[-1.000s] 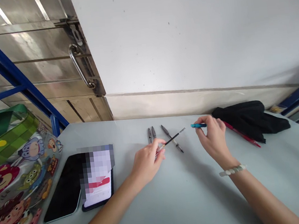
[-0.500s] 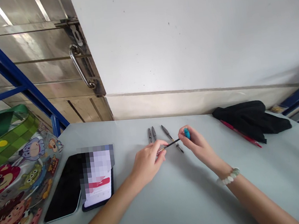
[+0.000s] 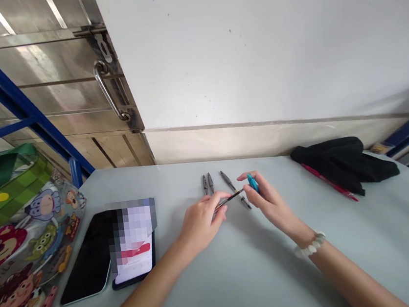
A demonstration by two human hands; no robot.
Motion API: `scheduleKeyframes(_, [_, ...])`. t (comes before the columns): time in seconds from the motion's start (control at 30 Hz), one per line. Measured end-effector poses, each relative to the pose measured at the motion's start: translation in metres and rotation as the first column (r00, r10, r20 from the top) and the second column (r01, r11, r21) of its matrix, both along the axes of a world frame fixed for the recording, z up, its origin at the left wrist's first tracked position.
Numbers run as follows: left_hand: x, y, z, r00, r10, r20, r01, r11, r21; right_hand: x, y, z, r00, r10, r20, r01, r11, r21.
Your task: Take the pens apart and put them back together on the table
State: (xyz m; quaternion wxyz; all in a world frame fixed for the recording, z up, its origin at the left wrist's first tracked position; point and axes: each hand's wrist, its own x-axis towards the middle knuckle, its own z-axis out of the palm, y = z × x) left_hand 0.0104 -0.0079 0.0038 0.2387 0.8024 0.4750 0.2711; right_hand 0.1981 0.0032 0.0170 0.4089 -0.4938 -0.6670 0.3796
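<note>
My left hand (image 3: 202, 222) is closed with thumb and forefinger pinching a slim pen barrel (image 3: 222, 204). A thin dark pen refill (image 3: 237, 195) reaches out of it, up to the thumb of my right hand (image 3: 268, 198). A small teal object (image 3: 252, 182) is tucked in the curled fingers of my right hand, its kind unclear; the forefinger is raised off the refill. Behind my left hand lie two dark grey pens (image 3: 210, 182), their near ends hidden. Between the hands, partly behind the refill, lies another dark pen (image 3: 226, 178).
Two phones, one dark (image 3: 86, 255) and one with a lit screen (image 3: 137, 259), lie on the grey table (image 3: 220, 289) at left, beside a cartoon-print bag (image 3: 43, 231). On the right, a red pen (image 3: 329, 183) lies against a black cloth item (image 3: 338, 163). A white wall (image 3: 253, 59) stands behind.
My right forefinger has lifted away from the refill, and the teal object has tilted in that hand. Less of the refill shows outside the barrel. My left hand stays almost still.
</note>
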Motion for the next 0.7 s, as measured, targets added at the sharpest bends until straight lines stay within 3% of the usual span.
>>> scheduleKeyframes(0.17, [-0.002, 0.002, -0.001, 1.0, 0.03, -0.007, -0.03, 1.0, -0.001, 0.01, 0.004, 0.007, 0.994, -0.034, -0.104, 0.039, 0.998, 0.05])
scheduleKeyframes(0.3, [-0.003, 0.003, -0.002, 0.999, 0.044, 0.002, -0.044, 0.999, 0.009, 0.013, 0.007, 0.006, 0.998, -0.021, -0.059, 0.023, 0.999, 0.027])
scheduleKeyframes(0.4, [-0.004, 0.004, -0.001, 0.998, 0.058, 0.001, -0.058, 0.998, 0.008, 0.014, 0.008, 0.006, 0.999, -0.029, 0.039, 0.028, 0.999, 0.036])
scheduleKeyframes(0.5, [-0.006, 0.005, 0.0, 0.997, 0.078, 0.002, -0.078, 0.997, 0.005, 0.018, 0.01, 0.008, 0.976, -0.087, 0.201, 0.056, 0.986, 0.155])
scheduleKeyframes(0.7, [-0.009, 0.007, 0.003, 0.993, 0.116, -0.004, -0.116, 0.993, 0.021, 0.027, 0.014, 0.008, 0.805, -0.263, 0.532, 0.009, 0.902, 0.432])
